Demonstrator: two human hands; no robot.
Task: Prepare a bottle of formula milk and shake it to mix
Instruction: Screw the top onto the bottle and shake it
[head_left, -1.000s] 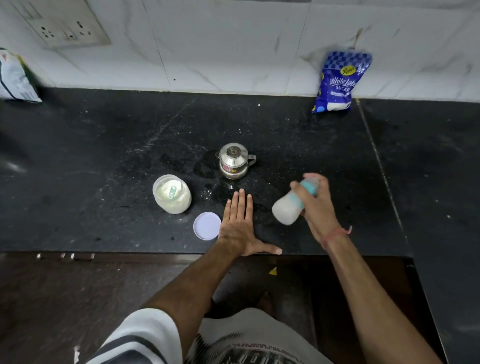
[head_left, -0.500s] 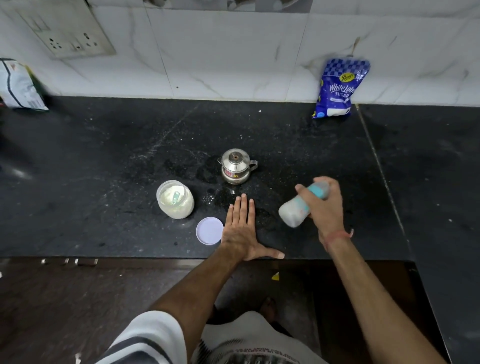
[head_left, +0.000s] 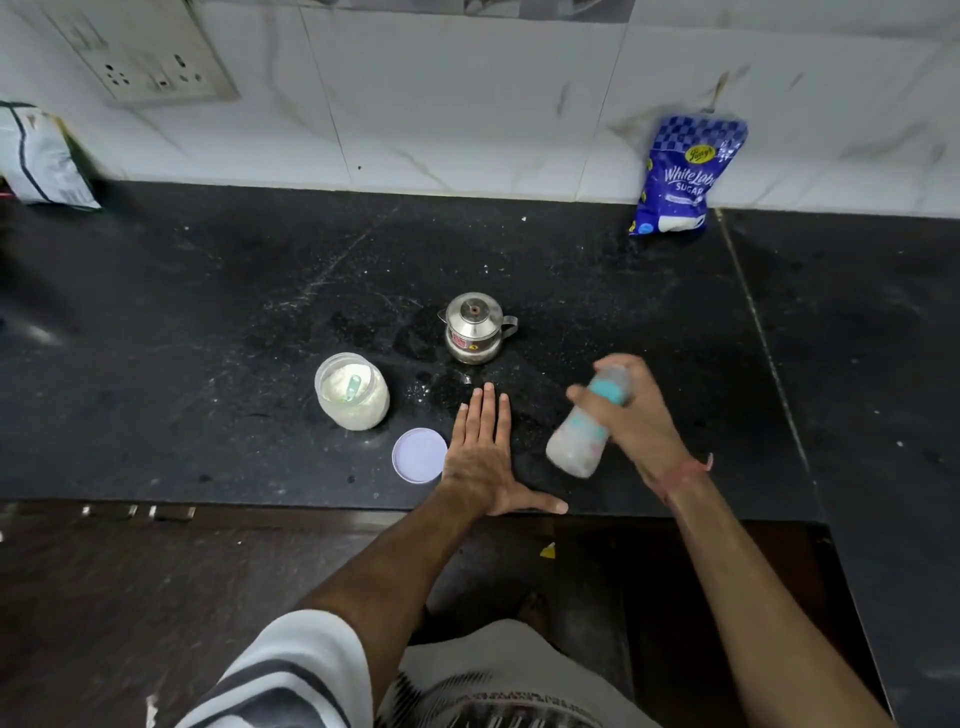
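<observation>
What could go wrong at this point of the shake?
The right hand holds the bottle tilted, base toward the counter edge; a slip could drop it to the floor. The powder jar stands open, its lid beside the flat left hand, so a stray swing could spill powder.

There's a blue plastic sugar bag (head_left: 683, 179) leaning on the wall at the black stone counter's (head_left: 208, 291) back edge, and a white-green crumpled packet (head_left: 44, 156) at the back-left corner.
</observation>
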